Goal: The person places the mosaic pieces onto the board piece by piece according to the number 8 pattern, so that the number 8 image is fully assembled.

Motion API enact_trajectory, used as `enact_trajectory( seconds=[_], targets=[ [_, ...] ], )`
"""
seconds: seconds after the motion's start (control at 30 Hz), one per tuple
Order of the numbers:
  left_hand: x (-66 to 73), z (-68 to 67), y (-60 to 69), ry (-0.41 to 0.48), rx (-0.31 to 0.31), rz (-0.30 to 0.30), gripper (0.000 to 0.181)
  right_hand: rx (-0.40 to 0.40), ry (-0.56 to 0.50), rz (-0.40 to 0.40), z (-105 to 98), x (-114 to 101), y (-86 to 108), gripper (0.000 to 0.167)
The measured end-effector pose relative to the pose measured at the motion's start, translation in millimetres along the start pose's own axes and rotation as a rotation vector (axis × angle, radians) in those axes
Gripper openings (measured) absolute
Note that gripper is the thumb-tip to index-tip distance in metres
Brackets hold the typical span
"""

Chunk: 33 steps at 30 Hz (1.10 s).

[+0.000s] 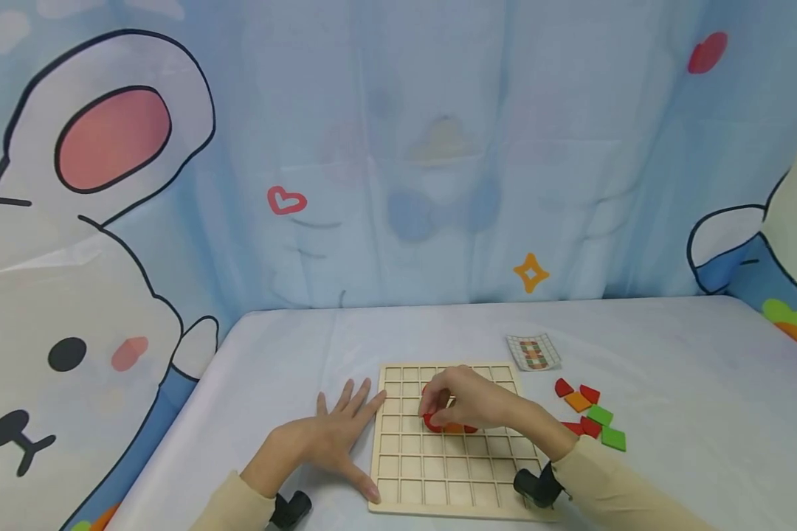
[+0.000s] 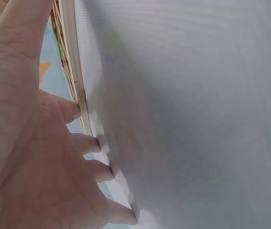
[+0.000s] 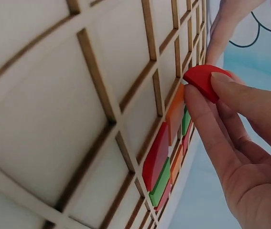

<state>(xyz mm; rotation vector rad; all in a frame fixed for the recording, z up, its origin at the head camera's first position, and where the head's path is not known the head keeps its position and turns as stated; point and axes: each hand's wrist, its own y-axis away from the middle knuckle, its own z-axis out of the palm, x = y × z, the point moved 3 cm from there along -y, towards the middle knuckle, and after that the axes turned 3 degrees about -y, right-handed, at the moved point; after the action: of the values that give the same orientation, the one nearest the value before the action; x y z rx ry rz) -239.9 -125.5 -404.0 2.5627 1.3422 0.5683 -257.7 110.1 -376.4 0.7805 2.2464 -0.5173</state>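
A wooden grid board [image 1: 405, 468] lies on the white table. My left hand [image 1: 335, 439] is spread beside it, with the thumb and a fingertip touching its left edge; the left wrist view shows the palm [image 2: 54, 176] and the board's side [image 2: 73, 62]. Over the board, my right hand [image 1: 468, 398] pinches a red round-edged tile [image 3: 203, 82] between thumb and fingers. In the right wrist view, an orange tile [image 3: 175, 114], a red tile [image 3: 156, 157] and a green tile [image 3: 160, 183] sit in grid cells under that hand. From the head, the hand covers part of these tiles.
Right of the board lie loose tiles, among them a red one [image 1: 563, 388], an orange one [image 1: 578, 402] and a green one [image 1: 614, 439]. A small pattern card [image 1: 533, 354] rests behind them. A printed blue curtain [image 1: 438, 221] hangs behind the table.
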Motion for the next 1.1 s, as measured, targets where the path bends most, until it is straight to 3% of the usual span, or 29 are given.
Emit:
enact_trajectory(
  seconds=[0.37,0.8,1.1],
  targets=[
    [0.6,-2.0,-2.3,-0.005,-0.012,-0.004,0.134,-0.036,0.055,0.004,-3,-1,-6.4,0.013],
    [-1.8,0.7,-2.2,-0.003,-0.016,-0.011,0.135,-0.087,0.276,0.013,5,-13,-14.8,0.023],
    [-1.4,2.3,-0.6,-0.004,-0.002,-0.012,0.136,-0.075,0.328,0.039,10,-16,-17.5,0.02]
  ],
)
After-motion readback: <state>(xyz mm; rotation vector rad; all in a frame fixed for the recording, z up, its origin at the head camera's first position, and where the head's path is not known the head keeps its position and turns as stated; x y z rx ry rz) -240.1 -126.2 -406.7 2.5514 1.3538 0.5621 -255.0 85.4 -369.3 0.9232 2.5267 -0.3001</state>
